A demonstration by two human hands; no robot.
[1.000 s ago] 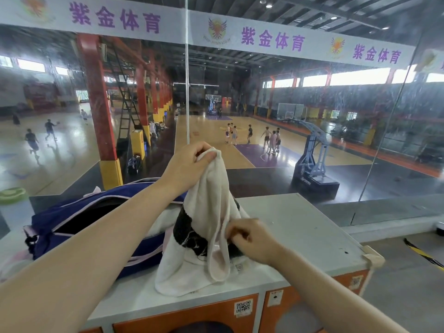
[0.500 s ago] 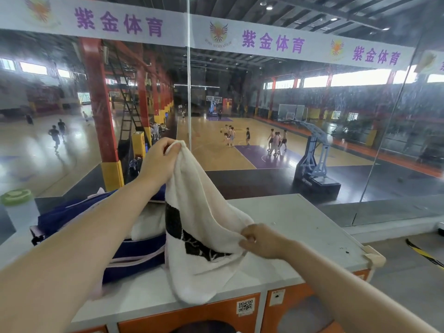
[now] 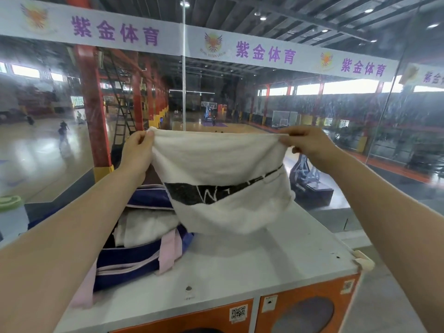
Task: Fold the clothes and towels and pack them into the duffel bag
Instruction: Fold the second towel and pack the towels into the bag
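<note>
The left hand (image 3: 138,150) pinches the top left corner of the towel (image 3: 223,179) between thumb and curled fingers, and the right hand (image 3: 306,143) pinches the top right corner the same way, so the cloth hangs spread between them, raised clear of the cabinet top (image 3: 252,267). The towel is white with a black band and pale lettering across its middle; its lower edge sags and curls just above the top, and its lower left part hangs in front of the bag (image 3: 134,258). That bag lies open at the left, navy with pink straps, with a pale folded cloth (image 3: 146,224) already showing in its mouth. The main risk, as I judge it, is the grip: each hand has only a thin strip of hem, and if one corner slips as the hands come together for the fold, the towel would drop in a heap or slide off the near edge of the top. An uneven fold is also likely, since the right corner looks stretched tighter than the left and the bottom edge is not level, so the halves may not meet squarely. The hanging edge could also snag on a pink strap or drag over the dark specks on the top near the right corner.
</note>
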